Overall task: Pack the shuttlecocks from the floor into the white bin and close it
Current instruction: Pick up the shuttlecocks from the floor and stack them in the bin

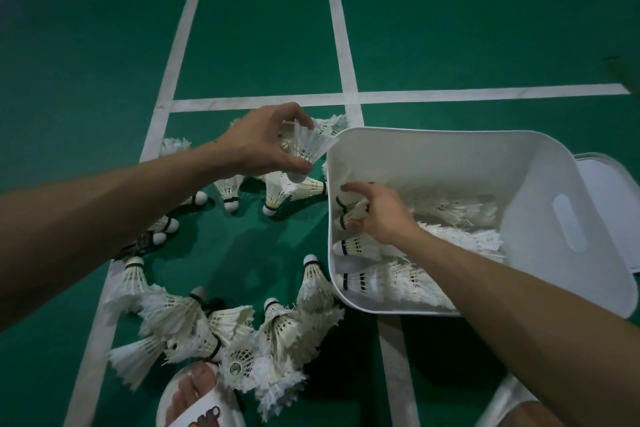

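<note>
Several white feather shuttlecocks (194,322) lie in a rough ring on the green court floor. The white bin (540,163) stands to their right, tilted toward me, with several shuttlecocks (450,211) lying inside. My left hand (263,142) hovers above the far side of the ring, just left of the bin's rim, and pinches one shuttlecock (308,146) by its feathers. My right hand (374,211) reaches inside the bin at its left wall, fingers closed around a shuttlecock (353,213).
The bin's white lid (609,198) lies on the floor behind the bin at the right. White court lines (415,95) cross the floor. My feet in white slippers (194,402) stand at the bottom edge, close to the nearest shuttlecocks.
</note>
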